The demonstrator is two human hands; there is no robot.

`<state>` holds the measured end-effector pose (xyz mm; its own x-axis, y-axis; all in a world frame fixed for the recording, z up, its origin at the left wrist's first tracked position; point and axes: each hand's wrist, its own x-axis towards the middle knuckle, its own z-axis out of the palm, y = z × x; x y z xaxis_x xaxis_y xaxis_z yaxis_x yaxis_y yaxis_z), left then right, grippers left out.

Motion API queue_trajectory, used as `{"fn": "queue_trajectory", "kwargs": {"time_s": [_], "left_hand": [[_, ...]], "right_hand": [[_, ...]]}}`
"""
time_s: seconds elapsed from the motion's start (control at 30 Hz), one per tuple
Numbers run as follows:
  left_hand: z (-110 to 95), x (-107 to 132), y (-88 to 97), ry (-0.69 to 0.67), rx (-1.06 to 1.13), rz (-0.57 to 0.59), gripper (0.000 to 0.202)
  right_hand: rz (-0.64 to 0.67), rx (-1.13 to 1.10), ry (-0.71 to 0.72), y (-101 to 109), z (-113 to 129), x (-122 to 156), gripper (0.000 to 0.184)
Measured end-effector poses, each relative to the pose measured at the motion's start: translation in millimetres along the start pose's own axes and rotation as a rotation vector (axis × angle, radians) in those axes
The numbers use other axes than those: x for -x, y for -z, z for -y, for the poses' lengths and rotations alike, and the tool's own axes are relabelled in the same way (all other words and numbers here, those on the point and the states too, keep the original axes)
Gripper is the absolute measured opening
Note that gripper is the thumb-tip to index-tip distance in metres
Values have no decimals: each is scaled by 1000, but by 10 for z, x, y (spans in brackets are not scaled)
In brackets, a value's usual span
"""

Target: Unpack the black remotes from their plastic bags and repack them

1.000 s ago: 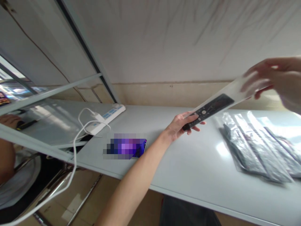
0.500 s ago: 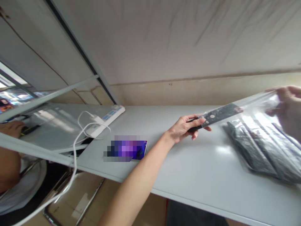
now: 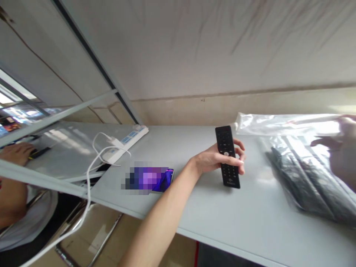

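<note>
My left hand [image 3: 217, 157] is wrapped round a black remote control [image 3: 228, 170], held upright above the table with its buttons facing me. At the right edge my right hand [image 3: 342, 152], blurred and partly cut off, grips one end of a clear plastic sleeve [image 3: 267, 124]. The sleeve stretches left toward the remote and looks flat, with nothing in it. Beneath it lies a pile of dark remotes in clear plastic wrapping [image 3: 311, 185], close to my right hand.
A phone [image 3: 164, 180] with a purple, partly pixelated screen lies left of my forearm. Behind it are a white power strip [image 3: 126, 142] and a white cable [image 3: 88, 178] hanging over the table edge. Past a metal frame, another person's hand [image 3: 16, 154] rests on the table.
The remote has come out of the clear sleeve. My left hand has turned it from slanting to upright, while the sleeve stays in my right hand.
</note>
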<state>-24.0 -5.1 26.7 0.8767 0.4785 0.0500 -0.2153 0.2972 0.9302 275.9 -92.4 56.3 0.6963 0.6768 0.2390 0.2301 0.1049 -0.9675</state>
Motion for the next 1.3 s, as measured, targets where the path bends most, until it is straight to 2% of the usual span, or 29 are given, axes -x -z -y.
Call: {"fn": "queue_trajectory", "kwargs": {"time_s": [0.03,0.13,0.2,0.27,0.33,0.43,0.5,0.57,0.63,0.7,0.83,1.0,1.23,1.3], "left_hand": [[-5,6,-7,12,3,2,55],[40,-28,5,55,-7,-83,53],[103,-80,22,62,-48,-205,51],[167,-133,29,46,-142,-360,54],[215,-173,26,15,-279,-514,51],[263,-209,12,-48,-530,-707,30],[298,-225,-3,-53,-749,-804,26],[340,-237,-31,6,-1015,-856,47],[379,-244,-74,65,-1253,-865,61],[403,-247,-126,100,-1391,-832,58],[415,-242,-217,76,-1464,-710,47],[404,-225,-288,45,-1571,-595,28],[436,-231,-299,-125,-1578,-554,18],[438,-235,-301,-166,-1590,-544,18]], "right_hand": [[-80,-56,-72,-133,-12,27,16],[31,-101,-256,-336,-46,88,14],[113,-116,-275,-352,-97,99,21],[141,-172,-269,-360,-178,88,29],[119,-239,-232,-406,-260,58,37],[96,-331,-173,-509,-302,-31,54],[40,-404,-271,-532,-254,-121,59],[-70,-471,-435,-495,-169,-209,60],[-145,-524,-524,-428,-88,-255,61],[-120,-554,-488,-385,-46,-232,62],[118,-527,-348,-478,-90,-23,63],[397,-280,-186,-703,-236,224,60],[575,-64,-199,-765,-430,323,63],[596,-18,-149,-752,-456,344,64]]}}
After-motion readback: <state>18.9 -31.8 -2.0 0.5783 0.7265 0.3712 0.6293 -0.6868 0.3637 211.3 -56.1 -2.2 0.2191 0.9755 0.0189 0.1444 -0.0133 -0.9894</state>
